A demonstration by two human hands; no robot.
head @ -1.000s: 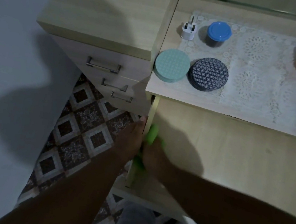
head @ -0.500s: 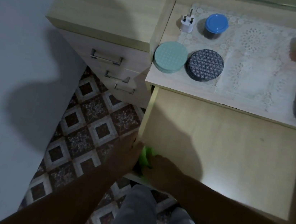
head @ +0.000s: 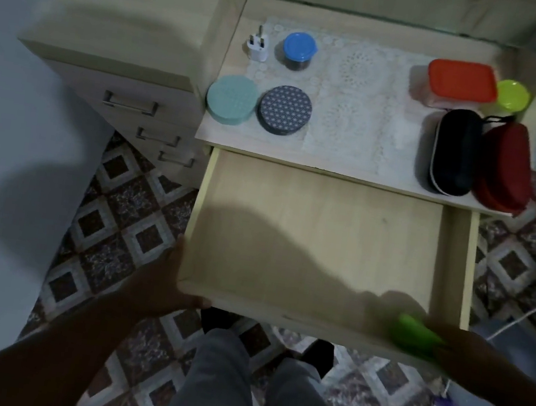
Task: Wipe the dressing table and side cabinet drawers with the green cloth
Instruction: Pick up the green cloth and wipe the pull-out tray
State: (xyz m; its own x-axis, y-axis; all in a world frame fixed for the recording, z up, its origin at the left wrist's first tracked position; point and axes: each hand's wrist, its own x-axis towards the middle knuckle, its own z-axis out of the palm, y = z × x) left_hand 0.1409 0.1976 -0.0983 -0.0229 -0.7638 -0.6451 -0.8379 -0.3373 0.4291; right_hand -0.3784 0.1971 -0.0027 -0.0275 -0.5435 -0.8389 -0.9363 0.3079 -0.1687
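Note:
The dressing table's wide drawer [head: 323, 237] is pulled out and has nothing in it. My left hand [head: 167, 285] grips its front left corner, thumb along the front edge. The green cloth [head: 413, 332] is bunched on the drawer's front right rim, and my right hand [head: 458, 350] presses on it there, blurred by motion. The dressing table top [head: 334, 157] lies beyond the drawer under a lace mat. The side cabinet [head: 125, 58] stands at the left with three shut drawers with metal handles [head: 129, 104].
On the top stand a teal round tin [head: 231, 99], a patterned dark tin [head: 285, 109], a white plug [head: 256, 49], a blue-lidded jar [head: 298, 50], an orange-lidded box [head: 461, 81], a green lid [head: 512, 95], black [head: 455, 152] and red [head: 506, 166] cases. Cables lie on the tiled floor at the right.
My right hand has swept the green cloth from the drawer's front left corner along the front edge to the right corner. My left hand stays at the left corner. The view has pulled back.

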